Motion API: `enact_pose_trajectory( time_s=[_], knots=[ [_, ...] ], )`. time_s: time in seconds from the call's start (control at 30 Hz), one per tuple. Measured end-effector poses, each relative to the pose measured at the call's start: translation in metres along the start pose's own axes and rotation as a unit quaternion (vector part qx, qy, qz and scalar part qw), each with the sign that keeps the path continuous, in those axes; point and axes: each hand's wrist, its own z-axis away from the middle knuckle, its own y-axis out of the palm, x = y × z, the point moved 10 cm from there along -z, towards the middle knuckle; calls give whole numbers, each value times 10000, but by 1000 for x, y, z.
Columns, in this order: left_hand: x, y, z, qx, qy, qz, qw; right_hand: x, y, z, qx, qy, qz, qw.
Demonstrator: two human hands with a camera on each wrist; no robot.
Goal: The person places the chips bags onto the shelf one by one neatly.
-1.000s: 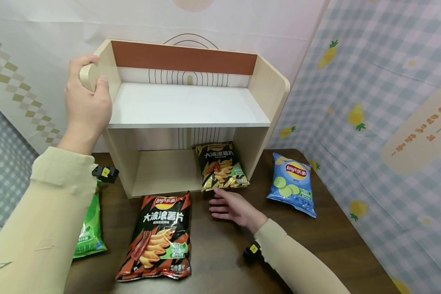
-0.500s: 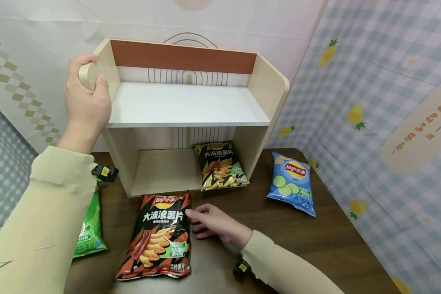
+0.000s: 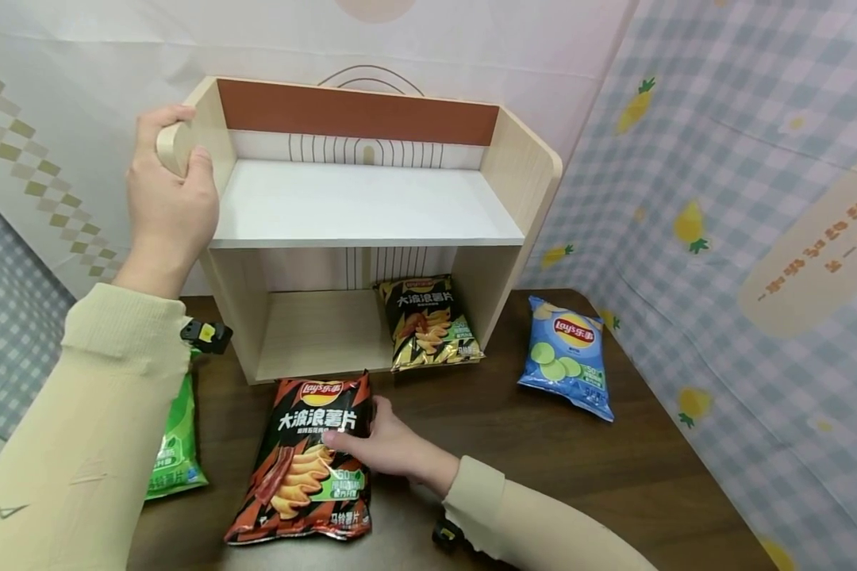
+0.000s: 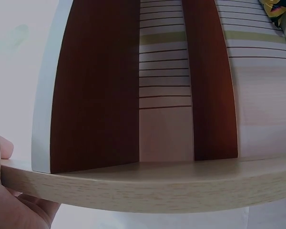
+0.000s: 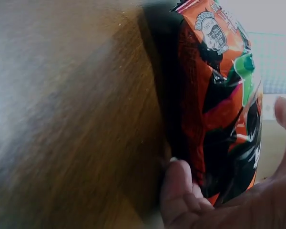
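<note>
My left hand (image 3: pixel 171 202) grips the upper left side panel (image 3: pixel 174 147) of a small wooden shelf unit (image 3: pixel 367 242), thumb on its inner face. In the left wrist view the fingers wrap the panel's edge at the lower left. My right hand (image 3: pixel 382 444) straddles the right edge of a red-and-black bag of potato chips (image 3: pixel 307 492) lying on the table. Its thumb (image 5: pixel 283 112) reaches over the bag's front, a narrow gap showing below it in the right wrist view. The other fingers (image 5: pixel 176 183) bend in at the bag's edge near the tabletop.
A black-and-gold chip bag (image 3: pixel 428 321) leans in the lower compartment's right side. A blue chip bag (image 3: pixel 567 357) lies on the dark table (image 3: pixel 636 468) to the right. A green chip bag (image 3: pixel 174 452) is partly hidden behind my left sleeve. Patterned cloth walls (image 3: pixel 750 159) surround the table.
My right hand has moved left from in front of the black-and-gold bag to the red-and-black bag, its thumb now over the front. The left hand keeps its hold.
</note>
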Motion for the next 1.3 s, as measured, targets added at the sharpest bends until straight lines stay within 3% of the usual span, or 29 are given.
enact_pose_trajectory(
  time_s=[0.23,0.37,0.73,0.93,1.07,1.3],
  knots=[
    [0,0,1,9,-54,46,10000,2,4,0,-134,1,856,9962],
    [-1,1,2,27,-94,9,10000,1,3,0,-159,9,1005,9948],
    [-2,0,2,28,-66,43,10000,3,0,-4,-99,-408,385,9984],
    [-2,0,2,61,-51,11,10000,0,-17,-3,7,-424,607,9973],
    [-3,0,2,39,-22,60,10000,-3,-32,-5,137,-493,444,9977],
    [-2,0,2,40,-15,114,9999,-15,-52,-6,14,-440,319,9985]
  ],
)
